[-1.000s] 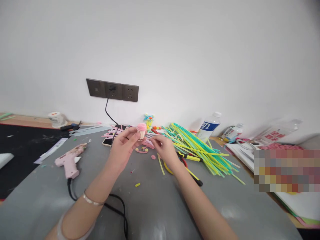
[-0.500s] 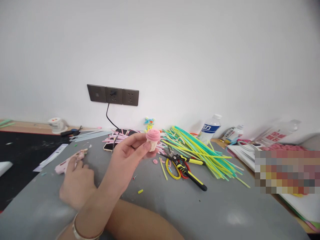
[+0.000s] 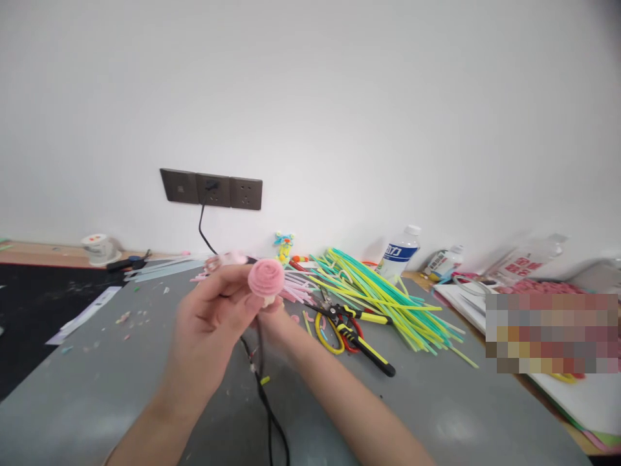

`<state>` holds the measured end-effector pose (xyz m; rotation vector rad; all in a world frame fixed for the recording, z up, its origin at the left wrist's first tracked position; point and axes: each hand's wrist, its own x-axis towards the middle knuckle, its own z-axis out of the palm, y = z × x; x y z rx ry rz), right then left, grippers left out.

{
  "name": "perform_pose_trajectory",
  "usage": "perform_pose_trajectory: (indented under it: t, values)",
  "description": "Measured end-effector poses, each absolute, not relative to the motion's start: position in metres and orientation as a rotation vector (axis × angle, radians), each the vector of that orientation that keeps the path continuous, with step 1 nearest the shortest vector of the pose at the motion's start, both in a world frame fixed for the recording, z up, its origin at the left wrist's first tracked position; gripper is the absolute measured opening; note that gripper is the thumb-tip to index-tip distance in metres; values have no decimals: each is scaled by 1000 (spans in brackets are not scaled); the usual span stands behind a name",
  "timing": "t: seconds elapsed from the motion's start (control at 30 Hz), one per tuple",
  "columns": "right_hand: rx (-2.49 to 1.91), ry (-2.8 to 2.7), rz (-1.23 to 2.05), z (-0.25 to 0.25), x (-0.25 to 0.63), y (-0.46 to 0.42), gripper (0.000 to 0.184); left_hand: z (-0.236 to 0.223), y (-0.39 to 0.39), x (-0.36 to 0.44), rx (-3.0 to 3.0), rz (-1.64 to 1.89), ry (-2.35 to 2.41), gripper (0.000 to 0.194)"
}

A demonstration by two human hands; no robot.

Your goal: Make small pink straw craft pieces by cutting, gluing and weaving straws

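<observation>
My left hand [image 3: 208, 317] pinches a small fuzzy pink coil, seemingly rolled pipe cleaner, on a cream base [image 3: 266, 283]. The coil's round spiral top faces me. Behind it, my right hand [image 3: 272, 317] is mostly hidden by the left. It grips a pink glue gun [image 3: 228, 259], of which only a blurred upper part shows above my left fingers. The black cord [image 3: 264, 395] hangs below the right hand to the tabletop. Whether the gun touches the coil cannot be seen.
Behind my hands lie pink pipe cleaners [image 3: 297, 288]. To the right are green and yellow pipe cleaners [image 3: 388, 294], pliers [image 3: 361, 336] and scissors [image 3: 330, 340]. A bottle [image 3: 398, 255] stands by the wall, near a small blue-yellow figure [image 3: 284, 246]. A wall socket [image 3: 211, 189] holds a plug.
My right hand has picked up the glue gun from the table at left and brought it behind the coil. My left hand has moved left and tipped the coil's top towards me.
</observation>
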<state>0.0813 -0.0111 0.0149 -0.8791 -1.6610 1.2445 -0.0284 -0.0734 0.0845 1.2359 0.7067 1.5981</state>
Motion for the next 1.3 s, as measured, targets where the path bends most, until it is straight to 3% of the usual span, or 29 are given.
perform_pose_trajectory:
  t: [0.13,0.33,0.73,1.3]
  values:
    - [-767,-1372,1408,18,145,-19,32,65,-48,-22,1246,1673,765,26]
    - [-641,-1102,1565,4,217,-33,39,18,-9,-9,1204,1286,852,35]
    - [-648,-957,1623,6,216,-45,29,-6,1,-16,845,861,835,35]
    - [-865,-1073,1669,-5,220,-46,38,-12,-3,-11,1165,933,991,40]
